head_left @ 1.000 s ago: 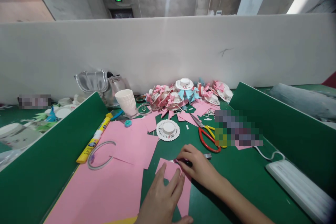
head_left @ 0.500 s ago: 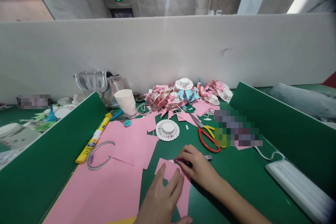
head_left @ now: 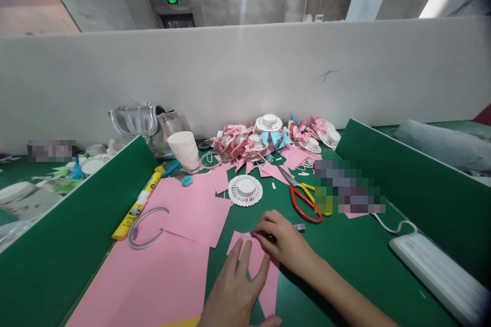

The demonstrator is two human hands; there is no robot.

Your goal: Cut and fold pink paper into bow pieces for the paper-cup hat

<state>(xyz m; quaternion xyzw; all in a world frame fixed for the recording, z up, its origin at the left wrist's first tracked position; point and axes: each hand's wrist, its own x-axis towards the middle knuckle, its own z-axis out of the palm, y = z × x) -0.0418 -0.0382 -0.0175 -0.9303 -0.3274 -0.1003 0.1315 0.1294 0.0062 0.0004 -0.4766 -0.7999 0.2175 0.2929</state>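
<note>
My left hand [head_left: 236, 291] lies flat with fingers spread on a small pink paper piece [head_left: 268, 286] on the green table. My right hand [head_left: 284, 240] is closed round a thin pen-like tool [head_left: 299, 227], its tip at the paper's upper edge. A white paper-plate disc with a cup centre [head_left: 245, 190] sits just beyond the hands. Red-and-yellow scissors [head_left: 303, 199] lie to the right of it.
Large pink sheets [head_left: 153, 276] cover the left, with a clear headband [head_left: 148, 226] and a yellow glue tube [head_left: 138, 203]. Stacked white cups [head_left: 185, 149], a silver bag [head_left: 141, 120] and several finished paper hats [head_left: 268, 135] sit at the back. Green dividers [head_left: 414, 184] flank the space; a white power strip [head_left: 437, 276] is at right.
My right hand has edged slightly left with the tool. My left hand's fingers have shifted a little on the paper.
</note>
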